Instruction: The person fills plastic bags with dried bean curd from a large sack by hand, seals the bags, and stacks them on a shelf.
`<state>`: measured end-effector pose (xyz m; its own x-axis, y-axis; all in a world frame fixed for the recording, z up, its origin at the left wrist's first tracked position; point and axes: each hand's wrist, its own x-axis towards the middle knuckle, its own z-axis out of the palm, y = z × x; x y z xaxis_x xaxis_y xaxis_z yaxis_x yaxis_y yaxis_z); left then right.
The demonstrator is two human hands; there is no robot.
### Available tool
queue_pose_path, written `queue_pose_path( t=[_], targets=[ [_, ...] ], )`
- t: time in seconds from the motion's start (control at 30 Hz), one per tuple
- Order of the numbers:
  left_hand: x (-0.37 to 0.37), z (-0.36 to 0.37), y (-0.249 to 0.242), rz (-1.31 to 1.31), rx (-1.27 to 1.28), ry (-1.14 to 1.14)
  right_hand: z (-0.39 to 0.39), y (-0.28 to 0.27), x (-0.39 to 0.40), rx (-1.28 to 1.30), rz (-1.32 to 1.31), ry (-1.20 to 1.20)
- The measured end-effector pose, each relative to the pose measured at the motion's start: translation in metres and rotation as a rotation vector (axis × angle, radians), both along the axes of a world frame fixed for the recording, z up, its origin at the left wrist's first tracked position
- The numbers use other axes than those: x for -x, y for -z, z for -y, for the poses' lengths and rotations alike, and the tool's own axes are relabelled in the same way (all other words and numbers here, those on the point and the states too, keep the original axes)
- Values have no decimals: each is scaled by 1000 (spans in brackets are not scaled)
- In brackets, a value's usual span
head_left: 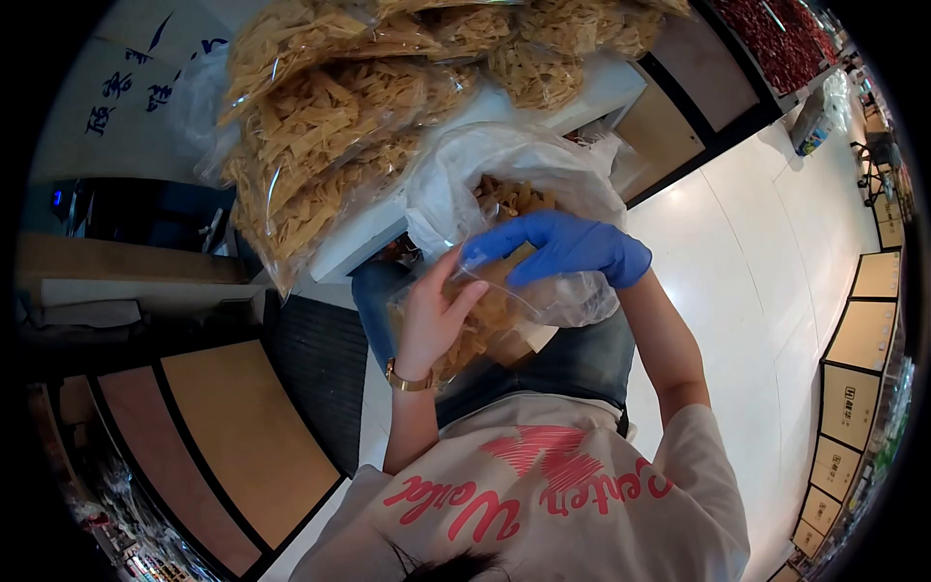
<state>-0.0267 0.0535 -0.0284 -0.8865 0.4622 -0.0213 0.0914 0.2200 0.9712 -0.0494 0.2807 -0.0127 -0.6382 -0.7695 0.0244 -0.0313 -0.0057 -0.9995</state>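
Note:
A clear plastic bag (470,344) of yellow-brown dried strips rests on my lap. My left hand (433,315), bare with a gold watch at the wrist, grips the bag's upper edge from the left. My right hand (567,254), in a blue glove, has its fingers closed at the same edge, where they meet the left fingertips. Just beyond, a large white plastic sack (451,160) stands with its mouth spread, showing darker strips (514,197) inside. The gloved hand partly covers the sack's opening.
Several filled clear bags of dried strips (335,121) are piled on a white surface (621,92) ahead. Wooden-panelled cabinets (247,427) stand at the left. Pale floor tiles (722,252) stretch along the right, with display boxes (858,335) at the far side.

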Motion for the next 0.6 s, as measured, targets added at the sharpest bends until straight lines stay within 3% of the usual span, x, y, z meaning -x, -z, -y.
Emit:
queue_pose_path(
  t=[0.2, 0.27, 0.3, 0.37, 0.43, 0.5, 0.6],
  targets=[
    [1, 5, -6, -84, -28, 30, -10, -25, -12, 27, 153, 296],
    [1, 10, -11, -14, -70, 0, -19, -24, -10, 34, 114, 600],
    [1, 16, -10, -13, -71, -1, -23, -22, -8, 33, 115, 600],
    [4, 32, -4, -134, -228, 45, -34, -8, -5, 184, 245, 823],
    [1, 51, -4, -109, -295, 27, -50, 16, -3, 92, 246, 802],
    [-2, 66, -13, -119, -413, -35, -60, 49, -1, -317, 22, 685],
    [-7, 91, -5, -151, -460, -179, -51, 74, -8, -549, -70, 658]
  ],
)
